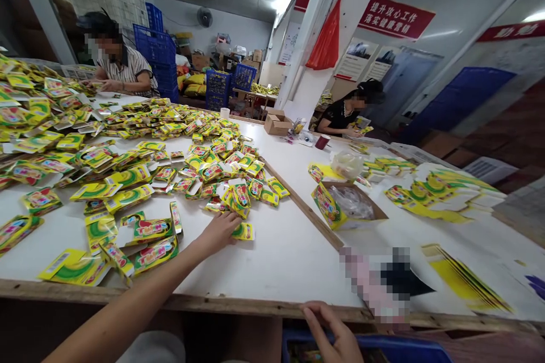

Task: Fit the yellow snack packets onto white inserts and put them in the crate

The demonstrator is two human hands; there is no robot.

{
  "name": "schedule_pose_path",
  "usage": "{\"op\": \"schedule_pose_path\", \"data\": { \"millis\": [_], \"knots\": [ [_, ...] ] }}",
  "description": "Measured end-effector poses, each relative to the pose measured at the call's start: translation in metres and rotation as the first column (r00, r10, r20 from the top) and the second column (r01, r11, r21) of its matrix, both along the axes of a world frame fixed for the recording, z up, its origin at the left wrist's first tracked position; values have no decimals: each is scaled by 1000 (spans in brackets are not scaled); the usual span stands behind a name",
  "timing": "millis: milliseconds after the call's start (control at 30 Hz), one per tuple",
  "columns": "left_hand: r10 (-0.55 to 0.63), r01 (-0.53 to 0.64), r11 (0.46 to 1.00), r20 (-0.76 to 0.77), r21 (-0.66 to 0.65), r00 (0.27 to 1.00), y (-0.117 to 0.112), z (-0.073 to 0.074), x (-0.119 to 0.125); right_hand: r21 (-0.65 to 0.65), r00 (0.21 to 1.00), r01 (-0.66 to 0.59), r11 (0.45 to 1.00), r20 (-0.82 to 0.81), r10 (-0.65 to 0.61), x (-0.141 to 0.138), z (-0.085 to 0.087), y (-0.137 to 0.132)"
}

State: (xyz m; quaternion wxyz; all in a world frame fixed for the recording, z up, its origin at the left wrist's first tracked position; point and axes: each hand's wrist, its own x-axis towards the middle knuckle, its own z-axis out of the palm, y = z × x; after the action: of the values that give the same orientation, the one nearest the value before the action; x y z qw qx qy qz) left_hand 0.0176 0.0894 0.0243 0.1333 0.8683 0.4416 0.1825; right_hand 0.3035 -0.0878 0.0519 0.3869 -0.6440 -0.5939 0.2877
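Note:
My left hand [219, 232] reaches to the near edge of a heap of small yellow candy boxes [204, 167]. Its fingers bend around a small yellow box [244, 232] lying on the white table, and the fingertips are partly hidden. Low in front of the table edge is my right hand [332, 332], with its fingers loosely curved and nothing visible between them. Below it is a blue crate [404, 343], with some small packs showing inside. More candy boxes [155, 255], some with open flaps, lie left of my left forearm.
A wooden strip [302, 201] divides the tabletop [272, 272]. To its right stand an open carton [378, 212] with plastic bags inside and stacks of flat yellow cartons [443, 190]. Two people [128, 71] work across the table. A small brown box [277, 123] sits near the pillar.

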Motion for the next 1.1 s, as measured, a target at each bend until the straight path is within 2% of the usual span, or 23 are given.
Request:
{"op": "schedule_pose_path", "data": {
  "millis": [133,233,400,500,567,633,733,767,833,933,1100],
  "knots": [
    [13,-13,1000,-13,-1,1000,-13,-2,-5,-6,989,-63,998,-138,62,-52,-9,19],
    [42,-42,999,10,0,999,-18,-5,-9,2,973,-125,992,-196,123,-78,-13,33],
    [101,-99,995,103,-25,990,-11,-5,-7,30,947,-166,986,-273,167,-94,-21,44],
    [123,-115,992,170,-56,978,-15,-3,-4,47,943,-116,992,-308,125,-94,-31,46],
    [136,-107,986,257,-125,957,-27,-2,-1,54,945,-55,997,-321,69,-93,-40,48],
    [165,-38,961,458,-274,873,-45,-3,2,72,934,4,997,-358,22,-95,-49,52],
    [249,187,875,745,-447,619,-72,-3,7,121,890,50,991,-455,11,-102,-56,59],
    [261,240,856,782,-459,565,-80,-3,9,136,879,48,990,-477,23,-106,-56,61],
    [270,280,842,809,-462,522,-90,-3,9,153,873,23,988,-485,55,-112,-54,64],
    [278,270,835,792,-479,544,-96,-3,3,161,886,-50,986,-448,118,-115,-48,65],
    [284,256,812,739,-525,611,-93,-6,-10,138,912,-196,971,-338,232,-113,-39,70]
  ]
}}
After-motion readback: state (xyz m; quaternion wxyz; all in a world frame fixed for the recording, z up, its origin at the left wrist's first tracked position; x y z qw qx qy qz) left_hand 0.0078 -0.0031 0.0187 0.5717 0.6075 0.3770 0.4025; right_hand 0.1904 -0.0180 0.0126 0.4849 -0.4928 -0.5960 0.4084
